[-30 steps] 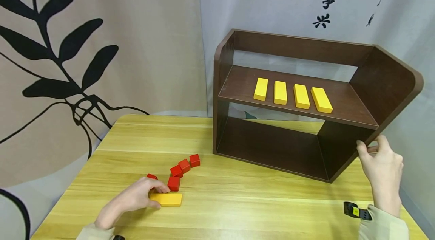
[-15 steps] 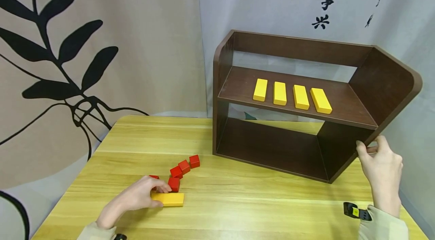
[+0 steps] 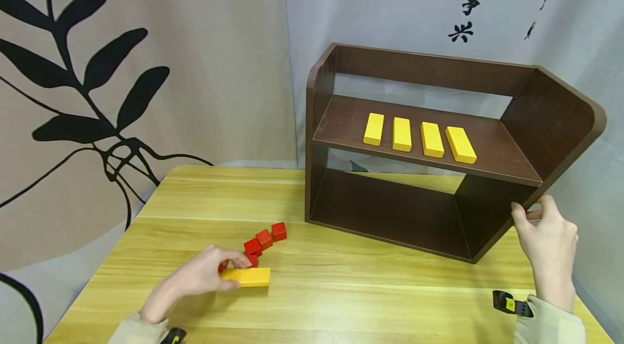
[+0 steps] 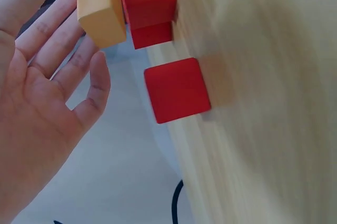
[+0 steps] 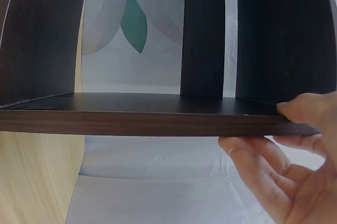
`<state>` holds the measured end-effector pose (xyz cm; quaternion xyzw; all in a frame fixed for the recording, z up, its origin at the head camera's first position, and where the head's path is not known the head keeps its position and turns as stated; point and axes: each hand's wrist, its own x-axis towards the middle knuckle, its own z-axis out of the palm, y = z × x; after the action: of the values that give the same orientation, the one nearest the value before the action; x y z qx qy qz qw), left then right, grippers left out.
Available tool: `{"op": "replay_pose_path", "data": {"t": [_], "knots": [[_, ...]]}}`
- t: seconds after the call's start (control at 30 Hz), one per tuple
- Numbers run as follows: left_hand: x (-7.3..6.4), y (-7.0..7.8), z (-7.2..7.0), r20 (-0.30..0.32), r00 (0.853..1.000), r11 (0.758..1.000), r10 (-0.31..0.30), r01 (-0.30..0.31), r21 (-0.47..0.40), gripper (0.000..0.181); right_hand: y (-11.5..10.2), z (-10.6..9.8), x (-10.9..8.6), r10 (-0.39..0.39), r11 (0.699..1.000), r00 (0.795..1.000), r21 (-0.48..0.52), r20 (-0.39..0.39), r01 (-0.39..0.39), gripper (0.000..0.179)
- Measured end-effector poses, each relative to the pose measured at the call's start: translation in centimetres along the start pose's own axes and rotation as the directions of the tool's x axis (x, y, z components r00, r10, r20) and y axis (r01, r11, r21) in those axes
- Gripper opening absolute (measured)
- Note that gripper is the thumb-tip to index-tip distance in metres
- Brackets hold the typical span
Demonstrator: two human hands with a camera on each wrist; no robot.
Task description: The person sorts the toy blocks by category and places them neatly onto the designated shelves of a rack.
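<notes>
My left hand pinches one end of a yellow rectangular block, which casts a shadow on the table just below it. Red cubes lie behind that block, some partly hidden by the fingers. In the left wrist view, a red cube sits apart from others close beside the yellow block. On the right, my right hand grips the front edge of the side panel of a dark brown two-tier shelf. Thumb and fingers lie on opposite faces of that panel in the right wrist view.
Several yellow blocks lie in a spaced row on the upper tier. The shelf stands at an angle on the wooden table. A curtain hangs behind, and the table's left edge slopes past the left arm.
My left hand has moved slightly right and away from me, and the yellow block has risen off the table. The right hand keeps its hold on the shelf.
</notes>
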<state>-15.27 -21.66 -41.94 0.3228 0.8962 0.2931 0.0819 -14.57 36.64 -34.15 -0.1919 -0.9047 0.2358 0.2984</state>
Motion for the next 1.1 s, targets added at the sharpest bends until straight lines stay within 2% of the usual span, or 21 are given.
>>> {"op": "replay_pose_path", "data": {"t": [0.2, 0.33, 0.5, 0.6, 0.7, 0.83, 1.1], "knots": [[0.6, 0.4, 0.0, -0.047, 0.998, 0.999, -0.035, 0.034, -0.017, 0.029, 0.1, 0.0, -0.1, -0.004, 1.0, 1.0, 0.001, -0.001, 0.004, 0.032], [1.1, 0.7, 0.0, -0.1, 0.995, 1.0, -0.005, 0.006, 0.004, 0.028, 0.1, 0.0, -0.1, 0.0, 1.0, 1.0, 0.001, 0.001, 0.0, 0.031], [1.8, 1.1, 0.0, -0.189, 0.981, 0.998, 0.038, -0.029, 0.051, 0.03, 0.1, 0.0, -0.2, 0.003, 1.0, 1.0, 0.005, 0.0, -0.003, 0.032], [2.3, 1.4, 0.0, -0.25, 0.966, 0.996, 0.071, -0.055, 0.069, 0.031, 0.0, 0.0, -0.2, 0.003, 1.0, 1.0, 0.006, 0.0, -0.003, 0.032], [2.9, 1.7, -0.1, -0.324, 0.939, 0.99, 0.116, -0.085, 0.109, 0.032, 0.0, 0.0, -0.2, 0.001, 1.0, 1.0, 0.004, -0.002, -0.001, 0.032], [3.8, 2.5, -0.3, -0.398, 0.907, 0.987, 0.136, -0.092, 0.128, 0.033, 0.0, 0.0, -0.1, -0.001, 1.0, 1.0, 0.001, 0.001, 0.001, 0.032], [5.9, 4.1, -0.6, -0.493, 0.853, 0.984, 0.172, -0.122, 0.134, 0.036, -0.1, -0.2, -0.1, 0.015, 1.0, 1.0, 0.0, 0.016, -0.015, 0.034]]}}
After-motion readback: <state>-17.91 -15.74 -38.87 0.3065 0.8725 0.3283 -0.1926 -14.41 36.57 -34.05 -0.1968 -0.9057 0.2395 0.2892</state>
